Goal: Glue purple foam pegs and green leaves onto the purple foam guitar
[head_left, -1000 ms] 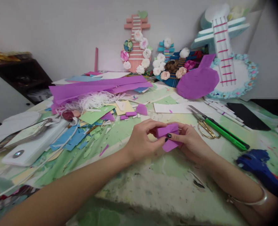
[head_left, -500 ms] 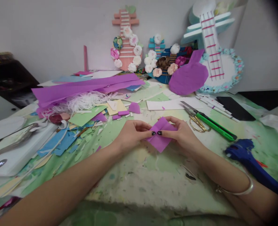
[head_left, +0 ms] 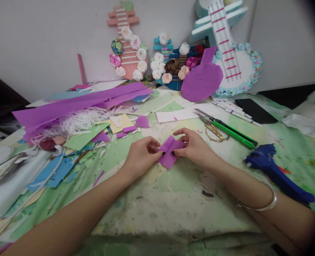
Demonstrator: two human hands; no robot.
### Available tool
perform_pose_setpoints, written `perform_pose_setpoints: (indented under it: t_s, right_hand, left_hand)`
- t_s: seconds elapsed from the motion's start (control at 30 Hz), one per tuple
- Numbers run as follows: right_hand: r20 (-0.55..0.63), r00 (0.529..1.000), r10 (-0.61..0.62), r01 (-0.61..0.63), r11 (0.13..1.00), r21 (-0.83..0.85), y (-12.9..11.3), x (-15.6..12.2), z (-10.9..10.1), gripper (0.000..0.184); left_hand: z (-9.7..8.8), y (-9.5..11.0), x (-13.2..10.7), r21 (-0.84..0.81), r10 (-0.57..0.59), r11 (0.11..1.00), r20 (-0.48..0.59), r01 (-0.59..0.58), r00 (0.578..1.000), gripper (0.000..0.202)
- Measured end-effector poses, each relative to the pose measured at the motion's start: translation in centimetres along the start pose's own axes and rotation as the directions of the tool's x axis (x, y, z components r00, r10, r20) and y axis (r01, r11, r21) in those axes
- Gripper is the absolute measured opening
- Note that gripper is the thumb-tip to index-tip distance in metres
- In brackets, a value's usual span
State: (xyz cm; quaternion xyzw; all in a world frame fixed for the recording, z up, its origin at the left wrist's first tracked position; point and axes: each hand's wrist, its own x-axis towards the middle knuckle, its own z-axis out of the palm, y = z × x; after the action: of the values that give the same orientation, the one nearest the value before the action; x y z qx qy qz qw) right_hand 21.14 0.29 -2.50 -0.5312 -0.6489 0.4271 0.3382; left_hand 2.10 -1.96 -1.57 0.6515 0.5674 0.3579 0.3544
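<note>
A small square of purple crepe paper [head_left: 169,151] is held between my two hands, above the stained green tablecloth [head_left: 152,202]. My left hand [head_left: 144,154] pinches its left edge, thumb in front and fingers behind. On the right edge, my right hand [head_left: 193,147] grips it between thumb and fingers, with the index finger raised and bent. A crease runs down the paper between the thumbs. Beyond my right hand lie gold-handled scissors [head_left: 217,133] and a green utility knife [head_left: 234,133].
A blue glue gun [head_left: 277,174] lies to the right, near a black phone [head_left: 256,111]. Paper scraps, white yarn [head_left: 80,121] and long purple paper [head_left: 80,101] cover the left. Flower-trimmed instrument models [head_left: 128,53] lean on the wall, beside a purple instrument-shaped piece [head_left: 202,80].
The view has shifted to the right. My thumbs have moved slightly apart, and the purple paper looks narrower and more folded. My right index finger has lifted.
</note>
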Motion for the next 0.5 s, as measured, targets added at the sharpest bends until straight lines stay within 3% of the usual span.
perform_pose_setpoints:
  t_s: [0.1,0.27,0.37,0.5]
  right_hand:
    - [-0.007,1.0,-0.027,0.026,0.999,-0.026,0.3,0.09,0.06,0.051]
    - [-0.014,0.998,-0.067,0.065,0.992,-0.104,0.07,-0.13,0.13,0.052]
    - [-0.016,0.996,-0.089,0.085,0.981,-0.173,-0.26,-0.36,0.06,0.051]
    - [-0.016,0.994,-0.109,0.102,0.968,-0.228,-0.21,-0.36,-0.04,0.049]
  left_hand:
    - [0.08,0.04,0.09,0.048,0.018,0.999,0.014,-0.019,1.0,0.013]
    - [0.06,0.19,0.22,0.311,0.158,0.938,-0.001,-0.15,0.987,0.009]
    - [0.02,0.11,0.16,0.345,0.212,0.918,-0.01,-0.196,0.977,0.01]
    - [0.14,-0.18,-0.04,0.371,0.315,0.872,0.075,-0.32,0.946,0.008]
